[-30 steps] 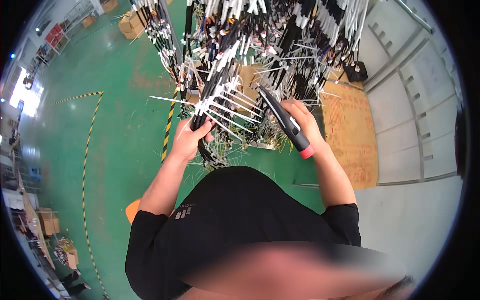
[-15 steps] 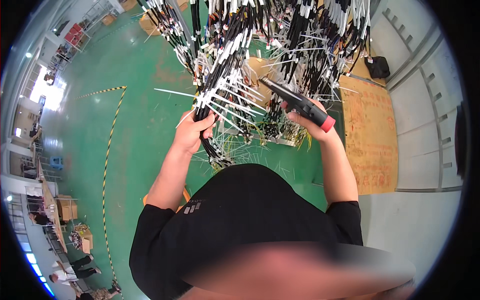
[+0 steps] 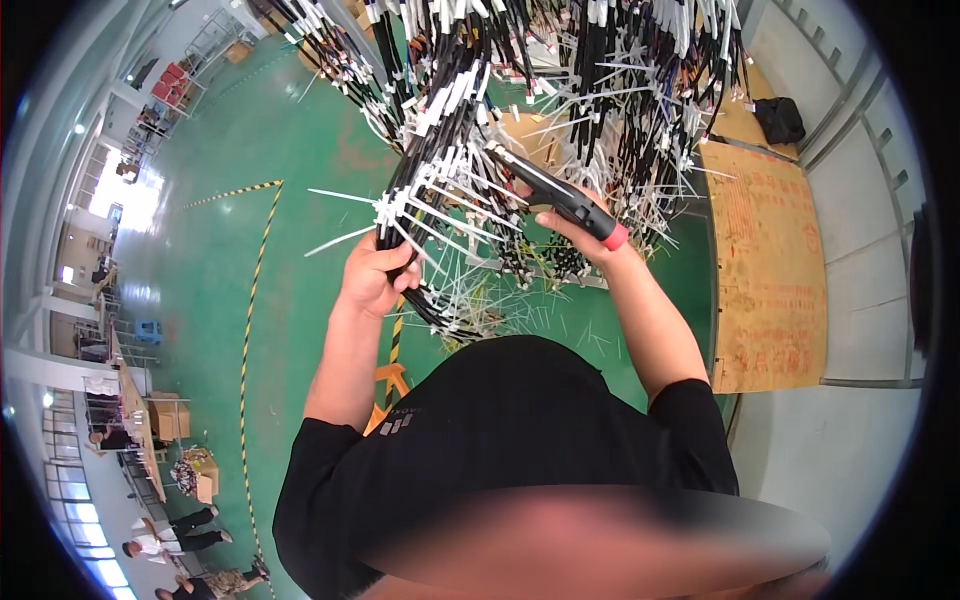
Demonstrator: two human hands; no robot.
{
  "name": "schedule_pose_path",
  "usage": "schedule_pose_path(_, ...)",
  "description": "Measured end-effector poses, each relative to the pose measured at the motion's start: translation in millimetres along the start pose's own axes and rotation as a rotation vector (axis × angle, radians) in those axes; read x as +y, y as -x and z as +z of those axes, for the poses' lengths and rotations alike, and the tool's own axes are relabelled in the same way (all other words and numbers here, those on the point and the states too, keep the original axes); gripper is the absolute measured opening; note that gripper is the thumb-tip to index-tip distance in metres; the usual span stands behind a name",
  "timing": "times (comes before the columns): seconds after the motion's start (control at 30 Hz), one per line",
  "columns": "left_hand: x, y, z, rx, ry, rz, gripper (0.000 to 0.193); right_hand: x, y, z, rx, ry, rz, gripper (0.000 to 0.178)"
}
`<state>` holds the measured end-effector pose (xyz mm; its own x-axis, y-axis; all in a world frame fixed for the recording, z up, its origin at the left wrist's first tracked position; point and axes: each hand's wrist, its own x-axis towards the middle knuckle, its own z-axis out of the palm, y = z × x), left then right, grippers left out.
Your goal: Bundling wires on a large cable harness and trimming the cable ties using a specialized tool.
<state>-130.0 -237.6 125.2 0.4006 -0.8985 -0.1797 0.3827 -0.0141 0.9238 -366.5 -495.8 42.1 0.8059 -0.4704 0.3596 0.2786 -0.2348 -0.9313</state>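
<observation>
A bundle of black cables (image 3: 436, 145) hangs down in front of me, with white sleeves and small connectors higher up. My left hand (image 3: 372, 277) is closed around its lower part. Just above that hand, several white cable ties (image 3: 386, 212) circle the bundle, their long tails sticking out both ways. In my right hand (image 3: 588, 232) is a black cable tie gun (image 3: 553, 190) with a red rear end. Its narrow metal nose points up and left, near the bundle and the tie tails; whether it touches a tail I cannot tell.
More hanging cable bundles (image 3: 640, 110) fill the far right. Loose cable ties lie on the green floor (image 3: 320, 190). A wooden board (image 3: 765, 270) with a black bag (image 3: 778, 120) beyond it stands at the right. An orange stand (image 3: 392, 380) is near my left side. People and workbenches line the far left.
My right hand has brought the cable tie gun left, closer to the bundle. My left hand keeps its hold, and the bundle has turned slightly. The whole view has shifted a little.
</observation>
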Motion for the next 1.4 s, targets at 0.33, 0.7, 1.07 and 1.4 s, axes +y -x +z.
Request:
schedule_pose_path(0.33,26.1,8.4,3.0,-0.193,0.1,-0.031,0.032,59.4,-31.9,36.6,-0.008,-0.531,0.083,0.051)
schedule_pose_path(0.7,29.0,8.8,7.7,-0.236,0.149,-0.064,0.034,93.9,-46.9,57.7,-0.004,-0.603,0.018,0.041)
schedule_pose_path(1.07,30.4,9.0,5.3,-0.275,0.18,-0.068,0.032,60.4,-51.2,47.5,-0.065,-0.359,-0.14,0.061)
schedule_pose_path(1.4,30.0,8.4,3.9,-0.208,0.125,-0.088,0.023,17.5,-49.9,32.4,-0.213,-0.298,-0.259,0.048)
